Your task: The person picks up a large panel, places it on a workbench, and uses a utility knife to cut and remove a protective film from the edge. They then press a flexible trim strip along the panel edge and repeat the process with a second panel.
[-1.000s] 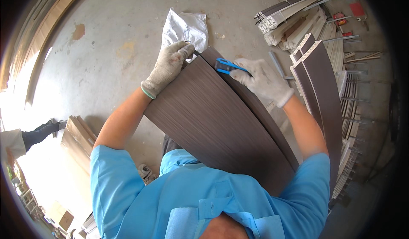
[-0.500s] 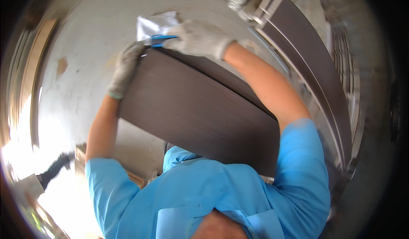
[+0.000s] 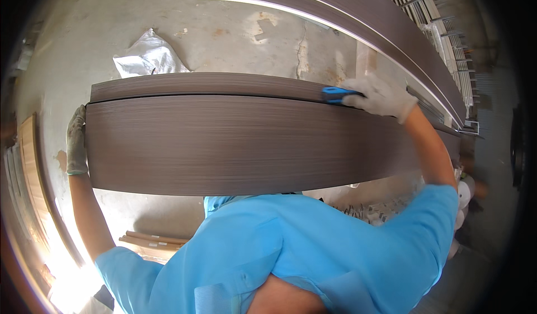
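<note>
A long dark-brown wood-grain board (image 3: 224, 146) lies across in front of me, its near edge close to my body. A narrower brown strip or second panel (image 3: 196, 85) runs along its far side, with a dark gap between them. My left hand (image 3: 77, 140), in a grey-white work glove, grips the board's left end, its fingertips hidden behind the corner. My gloved right hand (image 3: 383, 97) is closed on a blue-and-black hand tool (image 3: 335, 94), set against the gap toward the right end. The tool's working tip cannot be made out.
Silvery plastic wrapping (image 3: 151, 55) lies on the concrete floor (image 3: 240, 40) beyond the board. Long brown panels with pale edges (image 3: 335, 6) extend from far to right, beside stacked slats (image 3: 447, 40). Wooden planks (image 3: 33, 163) stand at left; cardboard pieces (image 3: 151, 242) lie near left.
The board has swung from slanting to lying crosswise. My right hand has moved with the tool from the board's far left corner to the right along the gap. The left hand stays at the end.
</note>
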A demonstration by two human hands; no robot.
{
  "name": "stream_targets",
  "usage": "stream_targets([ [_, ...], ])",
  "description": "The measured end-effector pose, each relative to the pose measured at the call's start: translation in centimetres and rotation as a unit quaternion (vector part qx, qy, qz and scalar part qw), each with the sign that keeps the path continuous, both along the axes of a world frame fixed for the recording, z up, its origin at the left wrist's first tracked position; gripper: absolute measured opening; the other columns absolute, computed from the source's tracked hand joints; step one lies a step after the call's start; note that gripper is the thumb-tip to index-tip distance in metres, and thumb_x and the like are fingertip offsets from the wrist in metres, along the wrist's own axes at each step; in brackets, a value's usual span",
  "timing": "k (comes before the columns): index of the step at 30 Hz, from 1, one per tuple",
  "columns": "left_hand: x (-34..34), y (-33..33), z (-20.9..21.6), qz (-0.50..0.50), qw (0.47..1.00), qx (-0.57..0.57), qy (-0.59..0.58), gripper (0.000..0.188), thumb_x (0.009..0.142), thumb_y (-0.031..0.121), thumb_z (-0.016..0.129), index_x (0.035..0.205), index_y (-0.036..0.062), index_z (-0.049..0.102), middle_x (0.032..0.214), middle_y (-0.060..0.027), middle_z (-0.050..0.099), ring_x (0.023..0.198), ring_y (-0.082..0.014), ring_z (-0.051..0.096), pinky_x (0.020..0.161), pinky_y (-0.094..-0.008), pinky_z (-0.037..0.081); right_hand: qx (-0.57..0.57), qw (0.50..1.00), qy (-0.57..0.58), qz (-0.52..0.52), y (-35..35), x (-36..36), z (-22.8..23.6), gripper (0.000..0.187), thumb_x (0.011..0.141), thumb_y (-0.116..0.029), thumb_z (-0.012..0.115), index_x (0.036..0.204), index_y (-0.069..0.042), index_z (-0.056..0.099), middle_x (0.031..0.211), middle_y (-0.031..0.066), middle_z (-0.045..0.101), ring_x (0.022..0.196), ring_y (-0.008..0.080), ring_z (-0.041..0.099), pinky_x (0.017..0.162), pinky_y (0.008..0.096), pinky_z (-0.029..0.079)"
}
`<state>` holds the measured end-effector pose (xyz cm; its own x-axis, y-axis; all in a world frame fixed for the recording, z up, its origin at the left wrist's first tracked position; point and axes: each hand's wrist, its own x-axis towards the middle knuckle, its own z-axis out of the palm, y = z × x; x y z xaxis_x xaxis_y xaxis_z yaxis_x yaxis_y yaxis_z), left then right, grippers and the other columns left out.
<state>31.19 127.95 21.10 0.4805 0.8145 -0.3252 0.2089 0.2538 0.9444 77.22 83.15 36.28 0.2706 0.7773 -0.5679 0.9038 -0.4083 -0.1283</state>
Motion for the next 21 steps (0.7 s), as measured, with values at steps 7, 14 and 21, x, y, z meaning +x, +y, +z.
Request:
stream_targets([
  [7, -0.8, 0.6, -0.2, -0.062, 0.886, 0.409, 0.207, 0.041, 0.104, 0.027, 0.055, 0.138, 0.0049, 0.056, 0.13, -0.0062, 0.061, 0.112, -0.015, 0.06, 0.094, -0.0281, 0.049, 0.185, 0.981, 0.023, -0.045, -3.0, 1.6, -1.8, 0.035, 0.088, -0.035, 0.072, 0.108, -0.005, 0.073, 0.084, 0.0208, 0.069, 0.08, 0.0366, 0.067, 0.074, 0.0429, 0.051],
  [14, 1.1, -2.8, 2.0, -0.035, 0.966, 0.235, 0.102, 0.042, 0.105, 0.029, 0.052, 0.142, 0.0088, 0.056, 0.14, -0.006, 0.059, 0.13, -0.018, 0.051, 0.112, -0.0293, 0.036, 0.239, 0.964, 0.105, 0.044, 5.9, -3.6, -4.7, 0.034, 0.09, -0.031, 0.072, 0.111, -0.004, 0.072, 0.092, 0.0219, 0.07, 0.083, 0.0371, 0.069, 0.076, 0.0432, 0.052],
  [21, 1.8, -1.0, 2.8, -0.013, 0.999, 0.024, -0.018, 0.039, 0.105, 0.026, 0.053, 0.139, 0.0087, 0.059, 0.134, -0.0039, 0.062, 0.122, -0.0164, 0.056, 0.105, -0.0286, 0.044, 0.231, 0.958, 0.111, 0.128, 24.3, -11.7, -6.6, 0.034, 0.091, -0.038, 0.069, 0.107, -0.008, 0.073, 0.079, 0.0169, 0.07, 0.076, 0.036, 0.069, 0.07, 0.0451, 0.052],
])
